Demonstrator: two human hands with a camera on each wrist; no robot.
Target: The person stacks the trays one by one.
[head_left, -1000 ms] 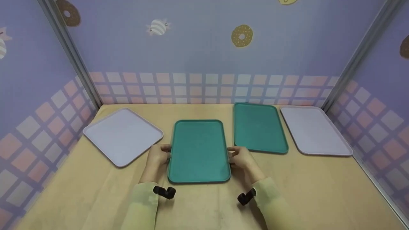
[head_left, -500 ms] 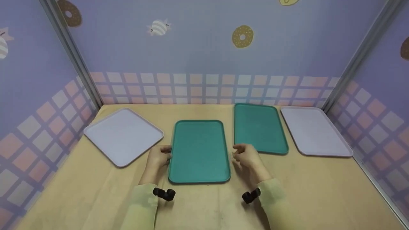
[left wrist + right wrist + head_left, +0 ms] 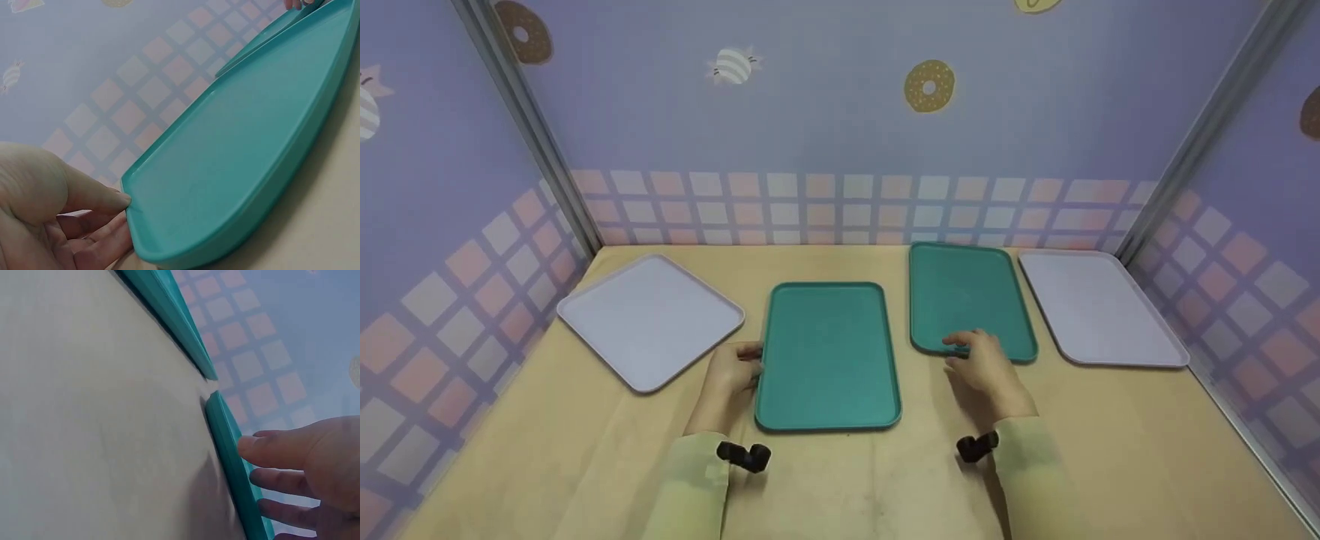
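Note:
A green tray [image 3: 828, 360] lies in the middle of the table. My left hand [image 3: 733, 370] holds its left edge; in the left wrist view the thumb [image 3: 112, 198] is on the rim and the other fingers are bent against the side below. My right hand [image 3: 984, 367] is over the front edge of a second green tray [image 3: 969, 296], farther back on the right. In the right wrist view its fingers are apart and loosely extended beside that tray's rim [image 3: 233, 455], gripping nothing. Whether the fingertips touch the rim is hard to tell.
A pale lilac tray [image 3: 652, 322] lies turned cornerwise at the left. Another pale lilac tray [image 3: 1102, 307] is at the far right, close beside the second green tray. Patterned walls [image 3: 840, 135] enclose the table [image 3: 840, 487] at the back and sides.
My right hand has let go of the middle green tray's right edge and moved right to the second green tray's front edge. My left hand and the trays have stayed in place.

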